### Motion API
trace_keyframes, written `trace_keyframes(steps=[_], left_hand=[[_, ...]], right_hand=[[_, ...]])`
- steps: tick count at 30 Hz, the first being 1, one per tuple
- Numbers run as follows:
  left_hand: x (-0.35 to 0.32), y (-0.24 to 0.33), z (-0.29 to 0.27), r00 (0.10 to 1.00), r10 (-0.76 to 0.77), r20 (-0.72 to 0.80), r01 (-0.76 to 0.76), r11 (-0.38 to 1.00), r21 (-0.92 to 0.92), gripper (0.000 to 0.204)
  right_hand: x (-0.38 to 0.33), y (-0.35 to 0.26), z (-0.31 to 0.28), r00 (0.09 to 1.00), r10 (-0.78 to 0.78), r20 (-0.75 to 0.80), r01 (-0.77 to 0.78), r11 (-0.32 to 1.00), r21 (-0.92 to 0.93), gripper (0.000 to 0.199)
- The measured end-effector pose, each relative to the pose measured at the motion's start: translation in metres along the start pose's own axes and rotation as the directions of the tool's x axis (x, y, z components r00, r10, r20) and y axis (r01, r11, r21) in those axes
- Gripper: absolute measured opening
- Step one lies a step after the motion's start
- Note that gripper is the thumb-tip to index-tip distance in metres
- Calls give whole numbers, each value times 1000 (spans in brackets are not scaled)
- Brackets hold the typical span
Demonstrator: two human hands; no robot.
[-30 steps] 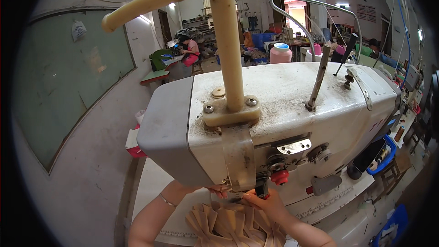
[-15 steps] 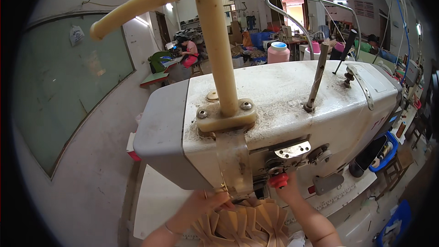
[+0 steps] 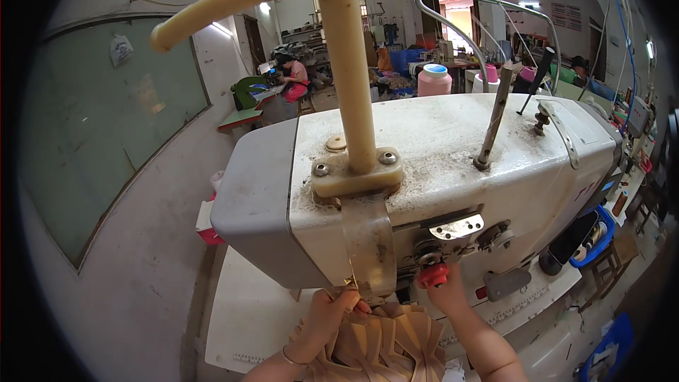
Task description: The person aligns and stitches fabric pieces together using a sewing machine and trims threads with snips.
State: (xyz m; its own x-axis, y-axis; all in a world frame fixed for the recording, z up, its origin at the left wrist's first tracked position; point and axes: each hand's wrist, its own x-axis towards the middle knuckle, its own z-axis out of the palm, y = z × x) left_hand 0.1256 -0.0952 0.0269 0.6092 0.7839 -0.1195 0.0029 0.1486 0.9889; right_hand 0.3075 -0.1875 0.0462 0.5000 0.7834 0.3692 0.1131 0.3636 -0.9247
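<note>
A white sewing machine [image 3: 445, 141] with a grey end cover fills the middle of the view. My left hand [image 3: 338, 313] is below its head, fingers closed at the upper left edge of a bunch of brown folded pieces [image 3: 378, 343], pinching one of them. The bunch hangs in overlapping layers toward me; cannot tell whether it is leather or cloth. My right hand [image 3: 447, 293] reaches under the machine arm beside a red knob [image 3: 433, 276]. Its fingers are hidden behind the knob and the machine, as are the needle and presser foot.
A cream-coloured pipe [image 3: 346, 78] rises from the machine's top. A thread post [image 3: 495, 120] and pink thread cone [image 3: 434, 81] stand behind. Blue bins [image 3: 601, 237] sit at right. A person [image 3: 293, 79] works at another machine in the back left.
My left hand has shifted slightly right and up, with the edge of the brown pieces. The machine sits a little further right in view. My right hand has barely moved.
</note>
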Motion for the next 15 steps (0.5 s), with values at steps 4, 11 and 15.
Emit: trace_keyframes(steps=[4, 11, 15], left_hand=[[-2, 2, -13, 986, -164, 24, 162, 984, 68, 22], [19, 11, -73, 729, 684, 13, -456, 471, 755, 18], [20, 27, -74, 943, 177, 283, -326, 671, 666, 28]], right_hand=[[1, 6, -3, 999, 47, 5, -47, 999, 1, 13], [-1, 4, -10, 991, 37, 125, -12, 980, -198, 13], [4, 7, -9, 988, 145, 52, -136, 979, -153, 19]])
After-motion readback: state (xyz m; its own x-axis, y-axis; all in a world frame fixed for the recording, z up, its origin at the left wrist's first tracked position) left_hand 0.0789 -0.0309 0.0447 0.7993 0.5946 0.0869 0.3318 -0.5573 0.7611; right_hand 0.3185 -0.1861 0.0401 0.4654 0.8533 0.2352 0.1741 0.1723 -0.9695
